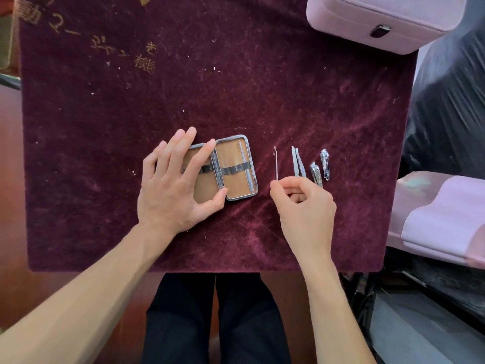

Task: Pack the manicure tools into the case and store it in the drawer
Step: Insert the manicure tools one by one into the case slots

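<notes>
A dark maroon velvet-covered surface (236, 88) is seen from above, with faint gold characters stitched toward ten o'clock. Near the centre, a small metal-rimmed manicure case with a tan lining (231, 166) lies open flat, and one slim silver tool (246, 166) is tucked under the dark elastic strap in its right half. The left hand (178, 185) is laid over the left half of the case, its grip spread apart, fingers resting on the lining and rim. Toward three o'clock from the case, the right hand (301, 203) is seen with its grip pinched together on the lower end of a thin metal cuticle stick (276, 164), which points toward twelve o'clock. Just beside it, further toward three o'clock, silver tweezers (298, 161), a small silver nail clipper (316, 174) and a second, dark-marked nail clipper (325, 164) are laid in a row on the velvet. A pale pink padded box with a dark clasp (380, 19) sits at one o'clock.
</notes>
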`<move>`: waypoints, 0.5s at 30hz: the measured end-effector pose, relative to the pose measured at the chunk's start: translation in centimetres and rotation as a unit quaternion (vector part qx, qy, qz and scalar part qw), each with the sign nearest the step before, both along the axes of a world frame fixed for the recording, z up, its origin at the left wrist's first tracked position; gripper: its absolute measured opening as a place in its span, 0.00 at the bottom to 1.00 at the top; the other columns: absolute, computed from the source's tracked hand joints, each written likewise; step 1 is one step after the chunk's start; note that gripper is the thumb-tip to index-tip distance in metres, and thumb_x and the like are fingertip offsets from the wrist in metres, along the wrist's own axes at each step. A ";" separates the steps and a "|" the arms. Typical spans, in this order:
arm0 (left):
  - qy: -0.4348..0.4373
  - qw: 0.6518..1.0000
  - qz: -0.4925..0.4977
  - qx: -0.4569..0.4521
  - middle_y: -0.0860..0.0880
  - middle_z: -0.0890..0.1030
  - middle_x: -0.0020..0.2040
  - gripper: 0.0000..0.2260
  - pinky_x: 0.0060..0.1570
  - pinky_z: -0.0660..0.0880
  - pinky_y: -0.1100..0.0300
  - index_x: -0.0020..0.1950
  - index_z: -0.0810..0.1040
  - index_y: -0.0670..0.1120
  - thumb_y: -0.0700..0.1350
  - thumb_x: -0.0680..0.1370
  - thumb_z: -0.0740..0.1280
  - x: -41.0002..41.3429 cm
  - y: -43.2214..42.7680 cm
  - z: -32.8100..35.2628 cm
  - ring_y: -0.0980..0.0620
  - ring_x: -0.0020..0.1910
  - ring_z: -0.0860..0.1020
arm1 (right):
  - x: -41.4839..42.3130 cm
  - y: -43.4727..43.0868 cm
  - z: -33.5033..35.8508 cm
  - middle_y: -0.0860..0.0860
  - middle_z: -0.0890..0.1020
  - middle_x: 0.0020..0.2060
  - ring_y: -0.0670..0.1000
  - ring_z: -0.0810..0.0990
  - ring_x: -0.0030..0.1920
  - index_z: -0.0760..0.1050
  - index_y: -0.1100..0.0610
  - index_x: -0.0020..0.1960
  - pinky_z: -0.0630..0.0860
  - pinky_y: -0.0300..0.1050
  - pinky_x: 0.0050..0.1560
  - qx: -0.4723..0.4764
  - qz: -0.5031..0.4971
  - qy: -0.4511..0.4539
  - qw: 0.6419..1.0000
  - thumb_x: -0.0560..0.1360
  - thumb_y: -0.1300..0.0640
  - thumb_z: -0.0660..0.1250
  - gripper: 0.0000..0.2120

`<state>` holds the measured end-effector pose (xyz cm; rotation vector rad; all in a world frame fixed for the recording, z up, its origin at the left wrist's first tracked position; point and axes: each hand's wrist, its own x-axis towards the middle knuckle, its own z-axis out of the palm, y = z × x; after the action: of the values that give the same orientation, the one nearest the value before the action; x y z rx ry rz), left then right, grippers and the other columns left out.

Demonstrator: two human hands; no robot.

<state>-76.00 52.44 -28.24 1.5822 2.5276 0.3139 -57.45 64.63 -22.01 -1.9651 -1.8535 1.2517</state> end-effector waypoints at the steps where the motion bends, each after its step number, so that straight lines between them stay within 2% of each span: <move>1: 0.001 1.000 0.000 0.000 0.44 0.66 0.80 0.37 0.77 0.60 0.45 0.79 0.67 0.52 0.69 0.75 0.62 0.0 0.0 0.0 0.44 0.80 0.65 | 0.0 -0.2 0.4 0.39 0.87 0.38 0.38 0.84 0.39 0.85 0.45 0.43 0.78 0.29 0.41 -0.013 0.008 0.027 1.000 0.77 0.50 0.76 0.04; 4: 0.006 1.000 0.000 0.000 0.44 0.66 0.80 0.37 0.77 0.61 0.46 0.79 0.67 0.52 0.70 0.75 0.62 0.1 0.0 0.0 0.45 0.80 0.65 | 0.3 -1.0 1.3 0.40 0.89 0.39 0.41 0.88 0.40 0.86 0.46 0.45 0.78 0.27 0.41 -0.112 0.048 0.092 0.988 0.78 0.49 0.76 0.03; 7: 0.005 1.000 0.003 0.002 0.45 0.66 0.80 0.36 0.77 0.60 0.46 0.79 0.67 0.53 0.70 0.75 0.61 0.0 0.0 0.0 0.45 0.80 0.65 | 0.6 -2.0 1.5 0.41 0.90 0.38 0.42 0.88 0.37 0.86 0.45 0.46 0.78 0.28 0.40 -0.181 0.076 0.091 0.976 0.78 0.49 0.75 0.03; 15: 0.004 1.000 0.002 0.003 0.45 0.66 0.80 0.36 0.77 0.61 0.46 0.79 0.67 0.54 0.70 0.75 0.61 0.0 0.1 0.0 0.45 0.80 0.65 | 0.8 -3.1 0.6 0.41 0.89 0.36 0.41 0.87 0.35 0.86 0.44 0.47 0.77 0.28 0.38 -0.198 0.061 0.064 0.976 0.78 0.47 0.75 0.02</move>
<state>-75.98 52.51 -28.21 1.5838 2.5390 0.3166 -56.66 61.55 -21.44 -1.9087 -1.7916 1.8619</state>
